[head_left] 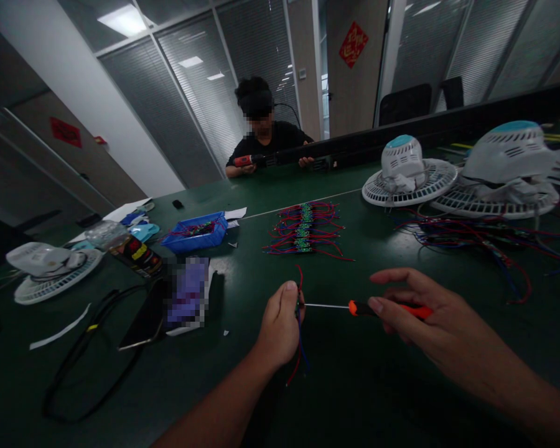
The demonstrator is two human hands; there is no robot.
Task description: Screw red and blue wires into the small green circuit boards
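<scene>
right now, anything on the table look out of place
Wires by the white fans at right sprawl in a tangle, unlike the neat row of green boards. A white strip at left lies loose, like litter.

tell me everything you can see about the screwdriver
The screwdriver has a slim, straight, metal-looking shaft and an orange and black handle that looks like plastic. It appears roughly level in the view, held by the handle in the right hand over the green table, its shaft pointing at the small circuit board in the left hand. The tip's shape, and whether it touches the board, cannot be made out.
</scene>
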